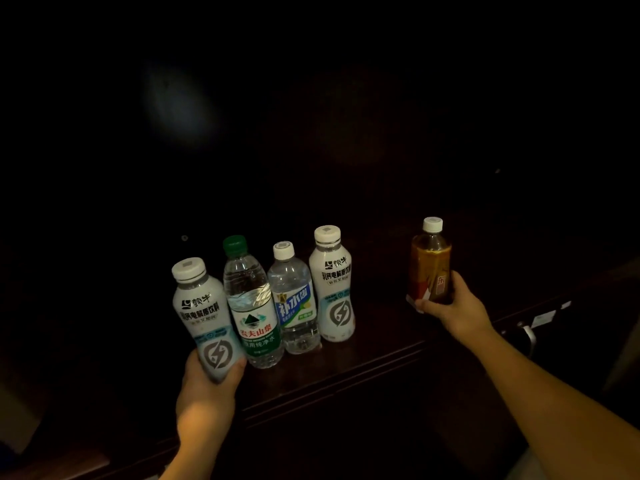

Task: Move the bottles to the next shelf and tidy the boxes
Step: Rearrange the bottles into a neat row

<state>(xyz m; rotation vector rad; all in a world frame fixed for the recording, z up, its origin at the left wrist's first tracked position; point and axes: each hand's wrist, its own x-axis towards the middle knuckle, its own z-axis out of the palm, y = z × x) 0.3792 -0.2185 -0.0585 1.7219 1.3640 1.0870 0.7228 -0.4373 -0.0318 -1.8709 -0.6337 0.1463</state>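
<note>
Several bottles stand in a row on a dark wooden shelf [346,372]. My left hand [204,393] grips the base of a white electrolyte-drink bottle [202,313] at the row's left end, tilted slightly left. Beside it stand a clear water bottle with a green cap [251,306], a clear bottle with a blue label [294,303] and a second white bottle [334,289]. Off to the right, my right hand [450,310] holds an amber tea bottle [429,268] with a white cap, upright. No boxes show in the dark.
The scene is very dim; the shelf's back and sides are black. A moulded front edge [329,393] runs diagonally below the bottles. A metal handle or bracket [528,336] and pale labels [543,318] sit at the right edge.
</note>
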